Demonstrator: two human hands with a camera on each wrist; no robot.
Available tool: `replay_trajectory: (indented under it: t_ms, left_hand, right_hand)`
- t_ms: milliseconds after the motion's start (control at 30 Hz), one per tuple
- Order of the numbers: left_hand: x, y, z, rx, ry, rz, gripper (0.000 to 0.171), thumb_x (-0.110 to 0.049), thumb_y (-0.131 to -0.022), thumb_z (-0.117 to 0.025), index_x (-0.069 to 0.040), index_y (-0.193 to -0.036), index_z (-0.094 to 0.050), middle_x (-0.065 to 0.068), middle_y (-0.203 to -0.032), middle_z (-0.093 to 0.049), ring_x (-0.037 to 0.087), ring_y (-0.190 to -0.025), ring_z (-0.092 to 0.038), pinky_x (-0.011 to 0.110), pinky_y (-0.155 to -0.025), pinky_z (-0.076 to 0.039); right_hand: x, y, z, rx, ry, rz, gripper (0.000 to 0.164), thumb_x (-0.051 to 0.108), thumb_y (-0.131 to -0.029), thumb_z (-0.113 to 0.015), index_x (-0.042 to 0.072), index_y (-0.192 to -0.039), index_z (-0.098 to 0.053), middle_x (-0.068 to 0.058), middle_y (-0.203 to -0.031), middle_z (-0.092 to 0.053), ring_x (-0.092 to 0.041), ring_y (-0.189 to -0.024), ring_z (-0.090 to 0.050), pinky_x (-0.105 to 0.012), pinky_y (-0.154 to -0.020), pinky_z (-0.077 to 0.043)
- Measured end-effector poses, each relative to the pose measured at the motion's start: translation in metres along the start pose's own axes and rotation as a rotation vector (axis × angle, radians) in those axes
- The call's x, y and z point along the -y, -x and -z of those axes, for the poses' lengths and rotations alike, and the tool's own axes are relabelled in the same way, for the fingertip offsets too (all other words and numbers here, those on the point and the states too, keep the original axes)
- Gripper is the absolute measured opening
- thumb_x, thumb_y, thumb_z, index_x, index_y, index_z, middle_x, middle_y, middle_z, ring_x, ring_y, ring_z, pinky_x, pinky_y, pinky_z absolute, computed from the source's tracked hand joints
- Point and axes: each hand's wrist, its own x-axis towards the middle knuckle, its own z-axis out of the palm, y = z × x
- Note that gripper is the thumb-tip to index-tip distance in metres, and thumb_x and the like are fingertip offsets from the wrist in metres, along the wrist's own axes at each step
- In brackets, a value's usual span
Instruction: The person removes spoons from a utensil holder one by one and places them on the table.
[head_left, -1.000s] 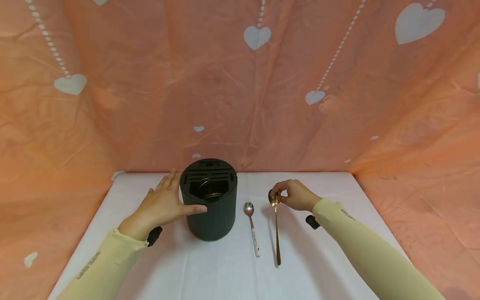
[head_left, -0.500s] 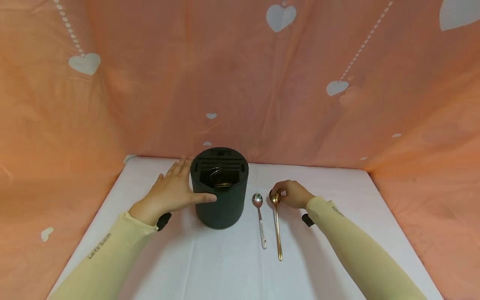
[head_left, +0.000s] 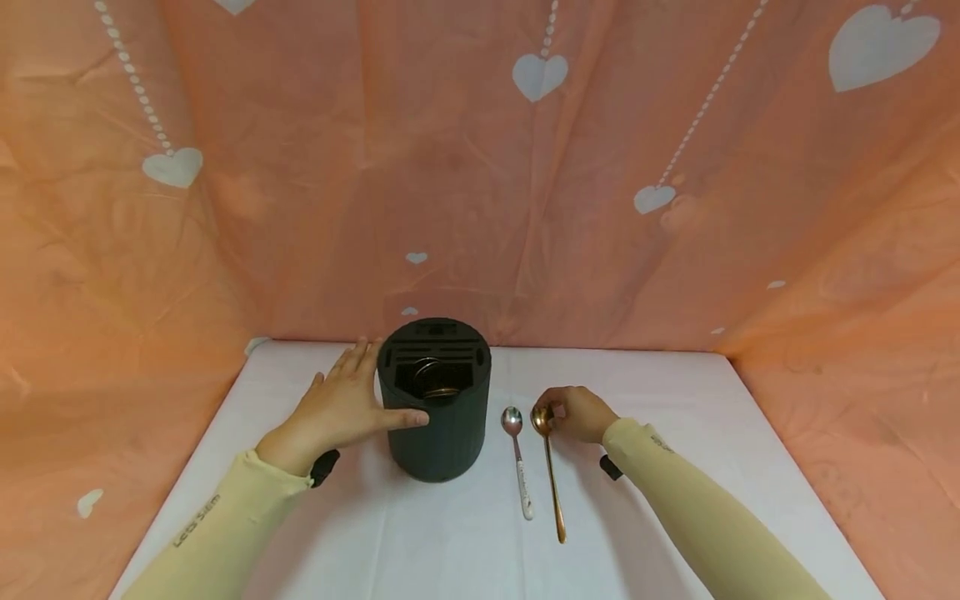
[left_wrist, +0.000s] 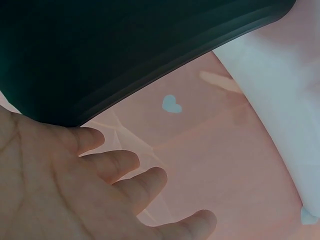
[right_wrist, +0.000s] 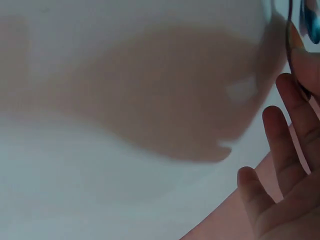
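In the head view, my left hand (head_left: 337,412) rests against the left side of a dark round utensil holder (head_left: 438,437), thumb across its front and fingers extended. The left wrist view has those fingers spread beside the holder's wall (left_wrist: 125,55). My right hand (head_left: 581,414) pinches a long gold spoon (head_left: 553,487) at its bowl end, its handle pointing toward me. The right wrist view catches only the spoon's thin edge (right_wrist: 289,45) near the thumb. To its left, roughly parallel, lies a shorter silver spoon (head_left: 522,479) with a white patterned handle.
Shiny gold curved pieces (head_left: 438,392) show inside the holder's opening; what they belong to is hidden. A white cloth (head_left: 442,542) covers the table. An orange curtain with white hearts (head_left: 450,183) closes off the back and sides.
The gold spoon has come down and leftward, closer to the silver spoon, in my right hand's pinch. My left hand keeps its place on the holder. The head view has shifted slightly.
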Motion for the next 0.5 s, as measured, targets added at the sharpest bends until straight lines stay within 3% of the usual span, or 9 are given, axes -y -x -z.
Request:
replay_trajectory:
  t_ms: [300, 500]
  left_hand:
    - [-0.0034, -0.0041, -0.0005, 0.005, 0.006, -0.006, 0.142, -0.093, -0.062, -0.058, -0.002, -0.160, -0.009, 0.025, -0.163, -0.008, 0.045, -0.147, -0.012, 0.076, -0.106, -0.013]
    - [-0.0013, -0.0008, 0.0003, 0.015, 0.000, 0.005, 0.142, -0.092, -0.063, -0.058, 0.000, -0.159, -0.009, 0.024, -0.163, -0.007, 0.046, -0.147, -0.011, 0.076, -0.106, -0.012]
  right_hand:
    - [0.0032, 0.0051, 0.0019, -0.008, 0.068, -0.035, 0.025, 0.006, -0.079, -0.081, 0.020, -0.098, -0.076, 0.010, -0.099, -0.069, -0.016, -0.097, -0.062, -0.041, -0.089, -0.050]
    - [0.0037, 0.0056, -0.0042, -0.039, 0.160, 0.056, 0.019, 0.008, -0.080, -0.082, 0.014, -0.097, -0.076, 0.006, -0.096, -0.070, -0.016, -0.091, -0.063, -0.037, -0.083, -0.053]
